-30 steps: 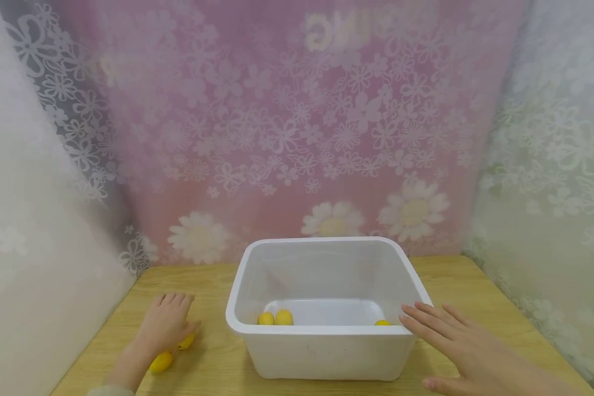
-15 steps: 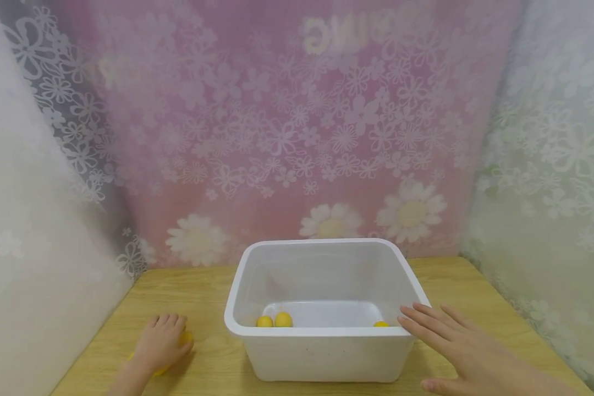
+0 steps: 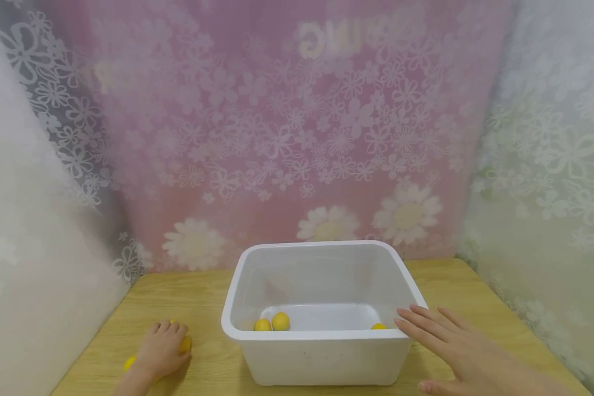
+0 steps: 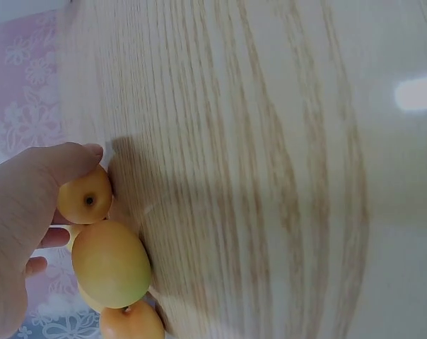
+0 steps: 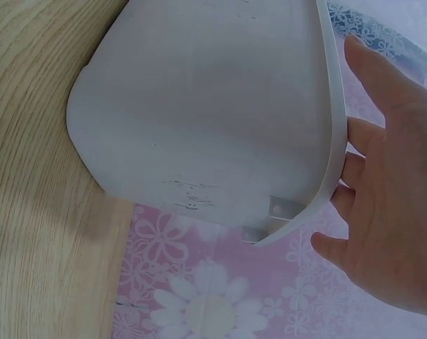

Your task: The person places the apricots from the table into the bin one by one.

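My left hand (image 3: 160, 351) is low over the table, left of a white plastic tub (image 3: 326, 360). In the left wrist view its thumb and fingers curl around a small round yellow-orange fruit (image 4: 83, 201) with a dark stem spot. Against that fruit lies a larger oval fruit (image 4: 111, 265), yellow with a greenish end, and an orange-toned fruit (image 4: 132, 325) sits just beyond. Another is mostly hidden behind them. My right hand (image 3: 455, 346) has its fingers extended, fingertips at the tub's right rim (image 5: 335, 134).
Inside the tub, two yellow fruits (image 3: 280, 321) sit at the left and one (image 3: 378, 326) at the right, partly hidden by the near rim. Floral cloth (image 3: 297, 137) hangs behind and along both sides of the wooden table (image 3: 208, 308).
My left hand has come down and nearer over the fruits and closed around one, and the fruits have shifted under it. My right hand stays at the tub's rim.
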Action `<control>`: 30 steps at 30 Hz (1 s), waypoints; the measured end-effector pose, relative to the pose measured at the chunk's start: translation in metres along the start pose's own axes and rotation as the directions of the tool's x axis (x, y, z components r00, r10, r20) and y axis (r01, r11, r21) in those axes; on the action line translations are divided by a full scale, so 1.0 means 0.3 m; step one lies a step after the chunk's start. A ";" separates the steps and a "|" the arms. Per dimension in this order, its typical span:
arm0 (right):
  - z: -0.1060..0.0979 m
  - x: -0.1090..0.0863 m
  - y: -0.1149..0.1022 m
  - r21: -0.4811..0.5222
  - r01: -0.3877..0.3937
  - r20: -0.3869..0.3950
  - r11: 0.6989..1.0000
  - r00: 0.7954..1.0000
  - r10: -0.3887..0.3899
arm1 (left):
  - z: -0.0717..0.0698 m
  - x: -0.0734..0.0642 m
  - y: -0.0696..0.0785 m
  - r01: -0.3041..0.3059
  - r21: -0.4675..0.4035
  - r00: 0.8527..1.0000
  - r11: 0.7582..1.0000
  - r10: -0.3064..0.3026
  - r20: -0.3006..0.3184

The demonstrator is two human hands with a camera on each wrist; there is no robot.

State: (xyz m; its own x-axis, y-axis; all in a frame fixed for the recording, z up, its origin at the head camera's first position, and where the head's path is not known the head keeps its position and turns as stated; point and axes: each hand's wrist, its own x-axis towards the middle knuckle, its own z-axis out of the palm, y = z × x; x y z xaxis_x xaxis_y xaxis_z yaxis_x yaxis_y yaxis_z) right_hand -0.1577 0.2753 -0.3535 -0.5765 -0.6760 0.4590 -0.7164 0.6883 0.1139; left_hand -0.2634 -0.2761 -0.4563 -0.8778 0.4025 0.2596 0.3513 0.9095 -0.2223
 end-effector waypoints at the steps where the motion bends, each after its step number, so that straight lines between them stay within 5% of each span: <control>1: -0.001 0.000 0.000 -0.006 0.002 0.005 1.000 1.000 -0.001 | -0.001 -0.001 0.000 -0.001 -0.003 1.000 1.000 0.001 0.003; 14: 0.011 0.003 0.010 0.006 0.037 -0.035 0.999 0.999 -0.037 | -0.001 -0.015 -0.016 0.014 -0.027 0.997 1.000 -0.012 0.077; 30: 0.010 0.005 0.009 -0.018 0.039 -0.028 0.999 0.999 -0.040 | -0.074 0.032 -0.005 0.067 -0.061 0.997 0.996 -0.069 -0.034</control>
State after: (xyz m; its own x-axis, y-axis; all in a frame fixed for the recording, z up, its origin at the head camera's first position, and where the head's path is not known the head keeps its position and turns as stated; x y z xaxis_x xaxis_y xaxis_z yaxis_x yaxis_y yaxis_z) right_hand -0.1615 0.2754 -0.3552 -0.5362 -0.6953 0.4785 -0.7314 0.6657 0.1477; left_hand -0.2651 -0.2715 -0.4326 -0.8886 0.3417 0.3062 0.3107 0.9392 -0.1463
